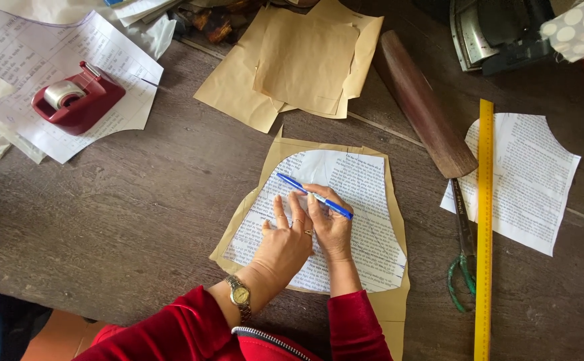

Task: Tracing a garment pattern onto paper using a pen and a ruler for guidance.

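The right hand (332, 227) pinches a blue pen (315, 196) between thumb and fingers, and the pen lies slanted, its tip toward the far left, over a printed paper pattern (359, 200) with a rounded top. The left hand (284, 244) holds nothing; its fingers are spread and press flat on the pattern, just beside the right hand. The pattern lies on a brown paper sheet (394, 304) in the middle of the table, near the person. The brown sheet shows around the pattern on all sides as a border that is not cut away. I judge that the tracing of the outline is in progress; I cannot tell how much of the line is already drawn.

The surface is a dark wooden table (138, 214). At the far left a red tape dispenser (78, 97) stands on printed sheets. More brown paper pieces (299, 60) lie far, in the middle. At the right lie a yellow ruler (484, 227), scissors with green handles (464, 254), a dark wooden block (426, 107) and another printed pattern piece (529, 180). Of the room little shows.
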